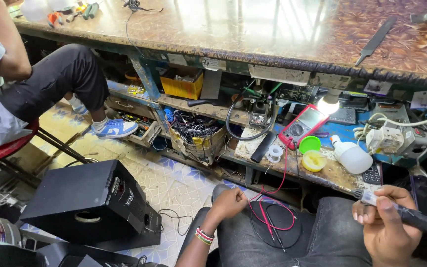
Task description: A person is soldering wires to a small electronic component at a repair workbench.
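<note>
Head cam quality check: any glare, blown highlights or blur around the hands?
Head view: strong window glare streaks across the glossy worktop; the lit bulb is blown out white; the shelf under the top sits in shade. The left hand on the knee and the right hand holding a brush look reasonably sharp; bottom-left corner is dim.

Single head-worn view, looks steeply down and forward from seated wearer. Lap and both hands close at bottom edge; worktop (273,29) front edge crosses top, shelf beneath at mid-distance.
</note>
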